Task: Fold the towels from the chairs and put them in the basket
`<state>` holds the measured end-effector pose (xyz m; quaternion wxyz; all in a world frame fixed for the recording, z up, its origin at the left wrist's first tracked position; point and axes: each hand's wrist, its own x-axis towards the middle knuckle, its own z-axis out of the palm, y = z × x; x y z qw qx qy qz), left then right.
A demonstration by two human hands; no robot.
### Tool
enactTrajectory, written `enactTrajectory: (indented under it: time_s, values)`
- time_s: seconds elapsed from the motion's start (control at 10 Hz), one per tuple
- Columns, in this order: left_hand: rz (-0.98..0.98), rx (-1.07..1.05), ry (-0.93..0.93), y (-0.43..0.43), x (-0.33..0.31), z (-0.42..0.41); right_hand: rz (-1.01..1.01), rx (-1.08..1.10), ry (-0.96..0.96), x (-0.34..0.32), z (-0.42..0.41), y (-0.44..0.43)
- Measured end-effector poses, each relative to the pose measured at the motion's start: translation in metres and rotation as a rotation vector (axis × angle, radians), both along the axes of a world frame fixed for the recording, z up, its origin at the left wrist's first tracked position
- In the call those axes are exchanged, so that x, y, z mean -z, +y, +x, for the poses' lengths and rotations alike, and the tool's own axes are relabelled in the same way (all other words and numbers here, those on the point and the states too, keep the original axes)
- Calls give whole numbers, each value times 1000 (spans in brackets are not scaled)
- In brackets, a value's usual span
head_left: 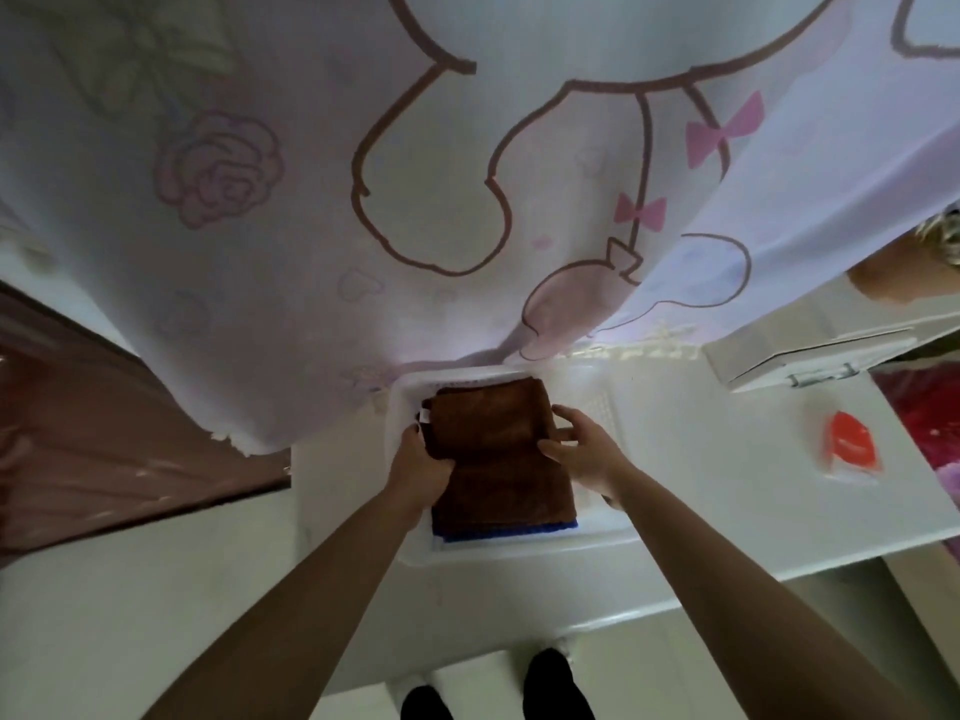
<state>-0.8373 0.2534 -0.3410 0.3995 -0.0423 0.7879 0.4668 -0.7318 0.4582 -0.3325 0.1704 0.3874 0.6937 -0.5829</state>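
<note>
A folded brown towel [493,449] lies in the white basket [519,550] on a white table, on top of a blue towel [509,532] whose edge shows at the near side. My left hand [421,459] grips the brown towel's left edge, fingers tucked under it. My right hand [582,449] rests against the towel's right edge with fingers spread and curled around it. A small white label sticks out at the towel's far left corner.
A large pale cloth [415,174] with pink cartoon prints hangs over the table beyond the basket. A white box [800,356] and an orange packet [849,449] sit at the right. Dark brown floor [104,433] lies at the left.
</note>
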Motion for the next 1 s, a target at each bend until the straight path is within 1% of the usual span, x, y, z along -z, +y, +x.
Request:
enactTrajectory:
  time_s: [0.1, 0.2, 0.3, 0.4, 0.5, 0.7, 0.8, 0.9, 1.0]
  values:
    - [-102, 159, 104, -3, -6, -5, 252, -341, -72, -15, -2, 11]
    - [-324, 577, 429, -2, -16, -5, 597, -711, 31, -34, -9, 14]
    - [-435, 975, 602, 8, -20, -5, 581, -967, -9, -38, -17, 11]
    - [-453, 1128, 466, 15, -8, -12, 630, -1153, -199, -22, -19, 7]
    - [-428, 1130, 388, 18, 7, -22, 665, -1134, -223, -6, -14, 9]
    - [-437, 1186, 455, 17, 12, -37, 653, -1092, -234, -5, -11, 10]
    - [-451, 1196, 566, 9, 9, -30, 667, -1060, -216, -5, -9, 7]
    - [-479, 1185, 691, 1, -12, -23, 682, -989, -188, -18, 1, 1]
    - [-506, 1159, 849, -15, -35, -12, 682, -891, -122, -40, 14, -1]
